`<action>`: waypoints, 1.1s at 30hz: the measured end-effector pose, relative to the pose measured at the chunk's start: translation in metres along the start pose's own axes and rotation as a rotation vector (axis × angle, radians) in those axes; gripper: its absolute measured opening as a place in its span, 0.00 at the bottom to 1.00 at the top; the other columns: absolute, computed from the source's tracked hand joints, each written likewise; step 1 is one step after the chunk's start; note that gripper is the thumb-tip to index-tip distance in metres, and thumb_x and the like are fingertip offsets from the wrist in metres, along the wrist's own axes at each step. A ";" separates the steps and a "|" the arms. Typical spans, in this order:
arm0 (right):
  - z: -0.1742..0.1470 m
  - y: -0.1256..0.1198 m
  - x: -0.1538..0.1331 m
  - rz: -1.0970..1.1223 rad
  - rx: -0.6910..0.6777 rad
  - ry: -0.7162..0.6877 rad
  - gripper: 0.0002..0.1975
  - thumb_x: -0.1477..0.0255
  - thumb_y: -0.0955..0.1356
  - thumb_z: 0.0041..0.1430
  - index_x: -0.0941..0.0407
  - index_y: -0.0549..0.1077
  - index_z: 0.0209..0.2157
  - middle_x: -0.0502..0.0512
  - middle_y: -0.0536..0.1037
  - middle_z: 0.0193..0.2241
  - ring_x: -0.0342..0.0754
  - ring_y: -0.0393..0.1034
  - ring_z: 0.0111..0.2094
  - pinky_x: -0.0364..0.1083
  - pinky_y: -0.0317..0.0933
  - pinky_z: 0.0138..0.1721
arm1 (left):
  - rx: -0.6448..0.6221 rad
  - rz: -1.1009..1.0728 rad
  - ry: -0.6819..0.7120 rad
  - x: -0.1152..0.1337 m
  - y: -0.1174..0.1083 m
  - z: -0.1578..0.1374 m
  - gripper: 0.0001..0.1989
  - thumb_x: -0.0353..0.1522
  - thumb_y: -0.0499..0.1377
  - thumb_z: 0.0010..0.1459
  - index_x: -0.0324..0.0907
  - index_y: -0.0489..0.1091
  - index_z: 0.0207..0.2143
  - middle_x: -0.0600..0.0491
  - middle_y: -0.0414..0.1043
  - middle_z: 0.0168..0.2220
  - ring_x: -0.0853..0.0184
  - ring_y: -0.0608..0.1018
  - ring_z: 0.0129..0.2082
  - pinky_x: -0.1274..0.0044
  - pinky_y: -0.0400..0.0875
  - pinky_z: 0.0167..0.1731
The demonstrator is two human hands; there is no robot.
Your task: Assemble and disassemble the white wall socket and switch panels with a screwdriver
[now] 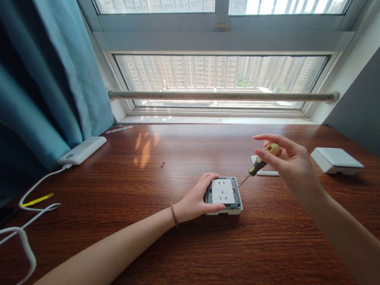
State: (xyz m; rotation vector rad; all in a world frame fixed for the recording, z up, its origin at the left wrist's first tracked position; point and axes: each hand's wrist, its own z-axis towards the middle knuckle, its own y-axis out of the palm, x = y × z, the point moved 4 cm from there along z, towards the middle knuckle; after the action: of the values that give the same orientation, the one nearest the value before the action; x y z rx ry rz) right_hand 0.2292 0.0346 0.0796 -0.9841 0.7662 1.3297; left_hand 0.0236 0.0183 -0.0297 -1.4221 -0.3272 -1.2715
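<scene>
Nearest the camera, the left forearm (pixel 98 262) is being held low across the bench (pixel 263 275); off toward the left edge, a loose white cable (pixel 32 255) is lying. Near the middle of the bench, well apart from the far edge, a white socket box (pixel 223 192) is being steadied by the left grip (pixel 196 201), which is being closed around its left side, with the thumb lying along the near side. A screwdriver (pixel 256 165) is being held by its handle in the right grip (pixel 290 157), pinched between thumb and fingers. Its tip is being directed at the grey right-hand margin of the socket (whether a screw is being met there cannot be told).

The box is being judged light, stiff and smooth, its plastic perhaps brittle under force; hold is best being taken at the side walls. The screwdriver's long axis is being slanted, handle toward the far right corner, tip downward and nearer. The socket face is being turned upward, its three-slot group toward the near edge; no strong long axis is being shown. Behind the screwdriver, a white frame (pixel 268 173) is being partly hidden.
</scene>
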 end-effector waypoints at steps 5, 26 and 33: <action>-0.001 0.001 -0.003 0.167 0.000 -0.021 0.27 0.72 0.73 0.45 0.50 0.65 0.48 0.49 0.70 0.35 0.46 0.73 0.36 0.47 0.69 0.40 | 0.005 0.005 0.006 0.000 0.000 0.000 0.34 0.39 0.65 0.46 0.43 0.56 0.54 0.46 0.58 0.52 0.58 0.63 0.54 0.67 0.57 0.55; 0.002 0.009 0.050 -0.196 -0.497 0.465 0.10 0.72 0.65 0.49 0.60 0.74 0.33 0.45 0.62 0.13 0.38 0.55 0.15 0.40 0.50 0.16 | 0.001 0.005 0.005 0.001 0.000 0.000 0.34 0.38 0.65 0.45 0.43 0.56 0.53 0.46 0.58 0.53 0.58 0.63 0.54 0.66 0.57 0.55; -0.013 0.021 0.073 0.001 -0.834 0.730 0.11 0.73 0.64 0.46 0.62 0.75 0.31 0.42 0.58 0.11 0.36 0.48 0.13 0.38 0.45 0.15 | -0.015 0.019 -0.003 0.000 0.000 0.000 0.35 0.39 0.65 0.46 0.43 0.55 0.54 0.45 0.57 0.54 0.58 0.62 0.54 0.67 0.57 0.56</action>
State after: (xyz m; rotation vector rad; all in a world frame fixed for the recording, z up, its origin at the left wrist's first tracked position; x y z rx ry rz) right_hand 0.2174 0.0532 0.0058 -2.2070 0.7310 1.3004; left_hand 0.0240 0.0186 -0.0298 -1.4372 -0.3063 -1.2590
